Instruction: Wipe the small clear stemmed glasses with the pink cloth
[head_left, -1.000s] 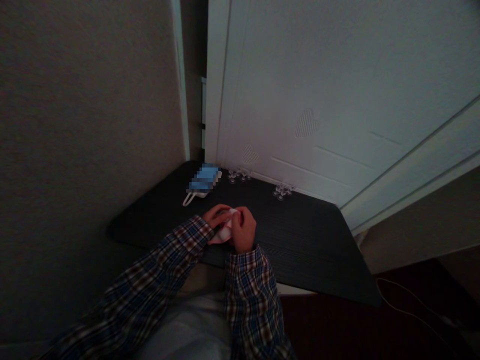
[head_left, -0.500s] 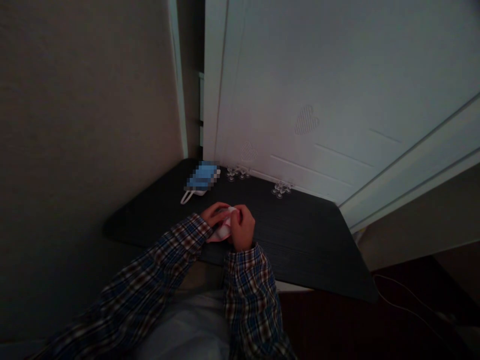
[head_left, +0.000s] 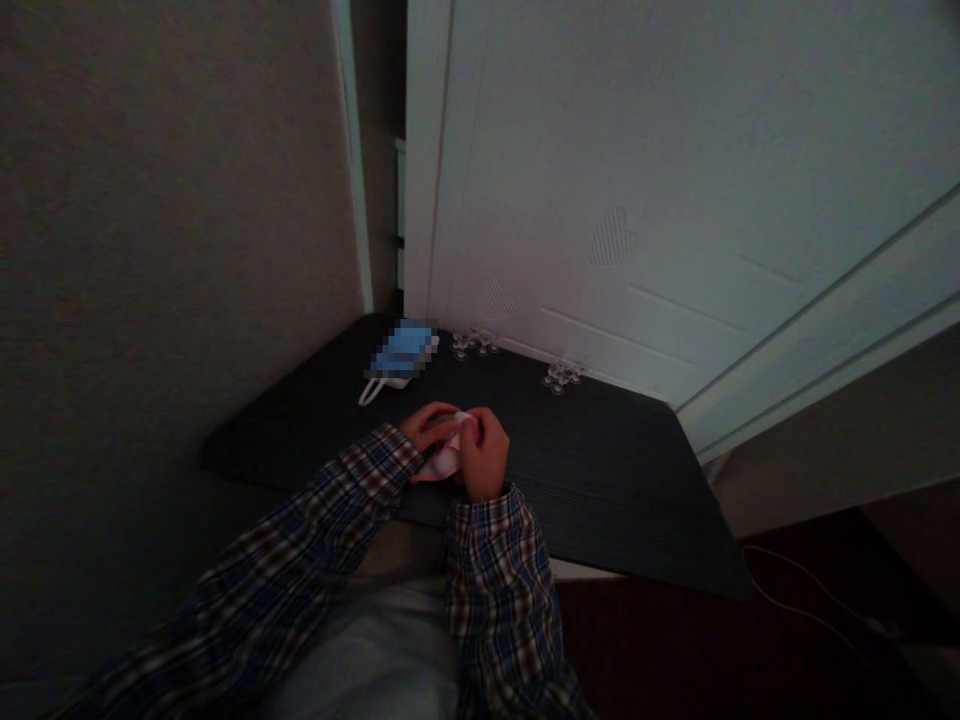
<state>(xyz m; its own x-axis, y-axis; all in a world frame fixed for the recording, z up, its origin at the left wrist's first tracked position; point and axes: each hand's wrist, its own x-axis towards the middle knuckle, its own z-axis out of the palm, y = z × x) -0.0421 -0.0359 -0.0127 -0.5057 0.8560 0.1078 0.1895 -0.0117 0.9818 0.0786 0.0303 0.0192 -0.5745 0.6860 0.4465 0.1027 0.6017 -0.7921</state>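
Long plaid sleeves (head_left: 504, 585) in blue, brown and white, plus a plain pale garment (head_left: 379, 650)

1 head-worn camera; faces forward, down; dark tabletop (head_left: 615, 490) near; left hand (head_left: 426, 425), right hand (head_left: 485, 458) just below centre

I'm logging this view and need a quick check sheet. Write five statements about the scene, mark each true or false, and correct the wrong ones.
1. The left hand and right hand both hold a pink-and-white item. True.
2. The tabletop is bright white. False: it is dark, nearly black.
3. Two clusters of small clear pieces lie near the white panel. True.
4. The blue-topped device lies to the right of both hands. False: it lies beyond them, toward the left.
5. The sleeves are plain. False: they are plaid.
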